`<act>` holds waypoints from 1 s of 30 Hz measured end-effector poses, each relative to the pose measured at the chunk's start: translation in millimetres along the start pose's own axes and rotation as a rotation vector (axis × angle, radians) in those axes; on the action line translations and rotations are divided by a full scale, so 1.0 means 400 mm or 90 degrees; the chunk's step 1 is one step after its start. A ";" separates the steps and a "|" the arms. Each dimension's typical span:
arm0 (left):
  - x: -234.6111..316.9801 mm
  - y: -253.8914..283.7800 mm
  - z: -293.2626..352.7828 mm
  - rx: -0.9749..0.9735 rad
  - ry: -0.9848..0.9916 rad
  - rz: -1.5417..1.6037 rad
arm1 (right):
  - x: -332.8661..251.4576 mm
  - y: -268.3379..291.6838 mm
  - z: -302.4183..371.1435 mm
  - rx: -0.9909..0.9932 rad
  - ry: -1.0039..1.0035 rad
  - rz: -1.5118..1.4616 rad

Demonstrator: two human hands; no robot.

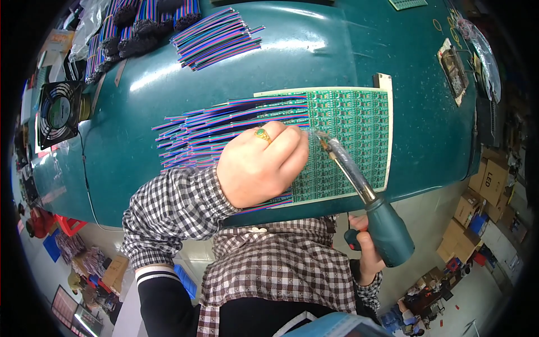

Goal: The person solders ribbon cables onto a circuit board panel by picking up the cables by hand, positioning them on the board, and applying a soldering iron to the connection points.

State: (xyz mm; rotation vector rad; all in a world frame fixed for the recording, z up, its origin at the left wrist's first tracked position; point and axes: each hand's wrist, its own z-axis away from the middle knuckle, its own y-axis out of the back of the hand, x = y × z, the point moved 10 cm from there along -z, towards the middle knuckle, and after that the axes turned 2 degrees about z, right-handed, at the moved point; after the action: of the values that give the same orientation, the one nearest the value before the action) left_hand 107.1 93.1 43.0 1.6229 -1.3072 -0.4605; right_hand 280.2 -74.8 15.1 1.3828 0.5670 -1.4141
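My right hand [369, 255] is wrapped around the handle of a green soldering gun [390, 233]. Its metal barrel slants up and left, and the tip meets a panel of small green circuit boards [351, 140] right by my left fingertips. My left hand [261, 163], with a green-stoned ring, is closed in a pinch over the panel. It pinches a ribbon wire, whose held end is mostly hidden under the fingers. Rows of multicoloured ribbon wires [193, 137] run leftward from the panel, some passing beneath my left hand and checked sleeve.
Loose ribbon wires [216, 39] lie at the back of the green table [303, 67], beside tied bundles [132, 28]. A black fan [59, 112] stands at the left. A dirty metal holder [452, 73] lies at the right. Cardboard boxes [488, 182] are stacked beyond the table.
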 end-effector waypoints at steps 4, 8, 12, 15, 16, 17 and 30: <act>-0.001 -0.004 0.003 -0.003 0.005 0.000 | -0.009 0.003 -0.004 0.006 0.012 -0.025; -0.001 -0.004 0.003 0.000 0.001 -0.002 | -0.024 0.006 -0.003 0.002 0.022 0.022; 0.000 -0.004 0.002 -0.009 0.004 -0.002 | -0.023 0.001 -0.007 0.020 0.009 -0.019; 0.000 -0.005 0.003 -0.016 0.005 -0.008 | -0.013 0.010 0.002 0.009 0.020 0.010; 0.001 -0.004 0.002 -0.010 0.003 -0.008 | -0.002 0.008 0.004 0.000 0.003 -0.007; 0.002 -0.002 0.002 -0.003 0.001 -0.007 | 0.008 0.005 0.005 -0.009 -0.013 -0.023; -0.002 -0.005 0.004 -0.005 0.011 0.008 | 0.026 -0.001 0.007 0.001 -0.082 -0.046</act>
State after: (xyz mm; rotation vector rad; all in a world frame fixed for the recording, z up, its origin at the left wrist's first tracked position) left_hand 106.8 93.0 40.5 1.6073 -1.3010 -0.4434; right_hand 280.8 -80.5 6.0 1.2734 0.5363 -1.5493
